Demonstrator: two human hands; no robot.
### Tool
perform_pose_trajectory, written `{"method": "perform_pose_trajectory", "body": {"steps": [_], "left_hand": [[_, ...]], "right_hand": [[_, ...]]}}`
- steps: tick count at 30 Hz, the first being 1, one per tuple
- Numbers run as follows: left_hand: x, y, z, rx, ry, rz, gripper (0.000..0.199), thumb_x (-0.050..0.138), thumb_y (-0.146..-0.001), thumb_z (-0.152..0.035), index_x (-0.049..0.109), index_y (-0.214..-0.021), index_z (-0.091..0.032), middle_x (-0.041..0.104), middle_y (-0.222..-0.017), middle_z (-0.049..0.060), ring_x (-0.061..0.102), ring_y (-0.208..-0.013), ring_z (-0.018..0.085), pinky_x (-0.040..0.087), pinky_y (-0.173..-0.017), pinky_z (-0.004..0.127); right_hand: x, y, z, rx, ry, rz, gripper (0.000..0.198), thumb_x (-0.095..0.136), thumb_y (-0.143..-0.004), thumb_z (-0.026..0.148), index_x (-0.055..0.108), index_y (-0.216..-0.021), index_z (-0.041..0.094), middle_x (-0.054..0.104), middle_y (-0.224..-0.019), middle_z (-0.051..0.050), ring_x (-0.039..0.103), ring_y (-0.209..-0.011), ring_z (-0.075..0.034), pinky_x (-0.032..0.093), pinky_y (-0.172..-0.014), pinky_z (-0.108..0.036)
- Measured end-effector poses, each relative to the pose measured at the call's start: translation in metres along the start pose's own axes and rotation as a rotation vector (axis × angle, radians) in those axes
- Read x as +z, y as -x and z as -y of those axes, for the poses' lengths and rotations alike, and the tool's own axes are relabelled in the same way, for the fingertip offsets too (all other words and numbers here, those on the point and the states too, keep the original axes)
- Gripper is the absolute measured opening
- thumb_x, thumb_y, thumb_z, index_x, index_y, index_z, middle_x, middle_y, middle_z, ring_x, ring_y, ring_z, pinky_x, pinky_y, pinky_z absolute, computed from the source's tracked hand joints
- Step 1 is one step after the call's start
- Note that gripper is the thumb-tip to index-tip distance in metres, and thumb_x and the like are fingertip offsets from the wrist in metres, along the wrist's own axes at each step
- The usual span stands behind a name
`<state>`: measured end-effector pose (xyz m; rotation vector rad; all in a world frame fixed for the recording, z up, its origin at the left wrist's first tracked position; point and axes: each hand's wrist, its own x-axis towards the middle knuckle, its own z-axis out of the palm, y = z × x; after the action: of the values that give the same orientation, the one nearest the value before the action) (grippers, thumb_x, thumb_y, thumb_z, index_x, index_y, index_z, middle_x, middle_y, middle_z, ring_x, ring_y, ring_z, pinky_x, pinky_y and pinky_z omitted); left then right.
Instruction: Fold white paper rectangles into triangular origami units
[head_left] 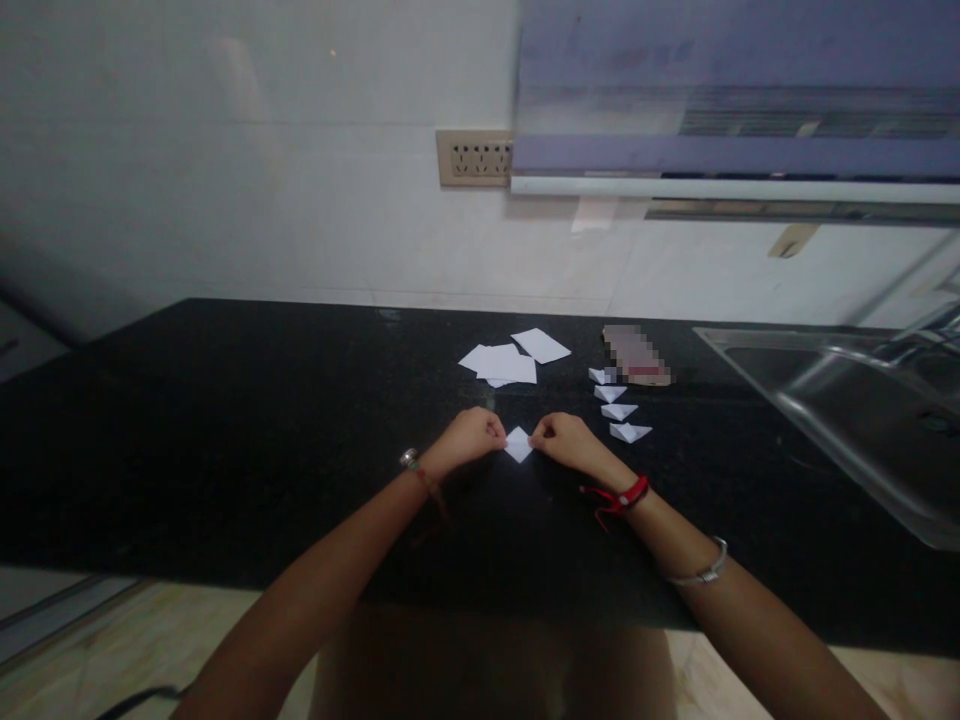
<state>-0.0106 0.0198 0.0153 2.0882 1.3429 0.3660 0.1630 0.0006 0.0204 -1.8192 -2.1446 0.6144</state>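
Observation:
A small white square of paper point(519, 445) lies between my two hands on the black countertop, one corner pointing toward me. Its left corner is pinched by my left hand point(474, 434), fingers closed. My right hand point(566, 440) pinches the opposite corner between thumb and finger. Beyond them lies a loose pile of white paper sheets point(507, 365), with one sheet point(541, 345) at its right. Several small folded paper pieces point(619, 412) form a column to the right of my right hand.
Behind the folded pieces lies a flat, blurred-out pinkish object point(637, 355). A steel sink point(795, 400) with a tap is set into the countertop point(187, 450) at the right. On the tiled wall there is a socket strip point(476, 158) beside a bluish panel point(735, 90).

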Motion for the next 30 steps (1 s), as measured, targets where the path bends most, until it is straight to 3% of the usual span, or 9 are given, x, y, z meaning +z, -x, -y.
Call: {"method": "perform_pose_trajectory", "body": {"steps": [10,16,24,30], "left_hand": [[-0.003,-0.001,-0.002,-0.027,0.027,0.02,0.013,0.057,-0.063,-0.019,0.062,-0.074,-0.015,0.061,-0.07,0.002,0.054,-0.063,0.012,0.036,-0.052,0.019],[0.001,0.001,-0.002,0.006,0.04,-0.023,0.014,0.055,-0.066,-0.024,0.062,-0.073,-0.014,0.062,-0.069,0.002,0.055,-0.063,0.012,0.036,-0.053,0.02],[0.002,0.0,-0.007,-0.025,-0.019,-0.03,0.009,0.056,-0.065,-0.018,0.061,-0.071,-0.015,0.06,-0.068,0.001,0.053,-0.063,0.011,0.036,-0.053,0.02],[0.008,0.007,-0.005,0.118,-0.137,-0.118,0.021,0.053,-0.071,-0.018,0.057,-0.091,-0.019,0.056,-0.08,0.001,0.052,-0.075,0.013,0.04,-0.065,0.023]], "right_hand": [[-0.003,-0.004,0.002,0.022,0.047,0.036,0.014,0.051,-0.066,0.022,0.063,-0.063,0.014,0.064,-0.067,-0.006,0.058,-0.064,-0.014,0.034,-0.052,-0.02],[-0.003,-0.004,-0.001,-0.042,0.089,0.038,0.019,0.05,-0.071,0.028,0.061,-0.064,0.015,0.063,-0.066,-0.005,0.057,-0.061,-0.014,0.033,-0.051,-0.02],[0.001,-0.004,-0.007,-0.085,0.072,-0.037,0.016,0.053,-0.072,0.031,0.056,-0.067,0.016,0.059,-0.065,-0.002,0.052,-0.059,-0.011,0.031,-0.052,-0.02],[0.002,-0.01,-0.012,-0.083,0.009,-0.035,0.011,0.06,-0.066,0.026,0.055,-0.069,0.017,0.055,-0.064,0.001,0.049,-0.058,-0.01,0.03,-0.051,-0.019]]}}
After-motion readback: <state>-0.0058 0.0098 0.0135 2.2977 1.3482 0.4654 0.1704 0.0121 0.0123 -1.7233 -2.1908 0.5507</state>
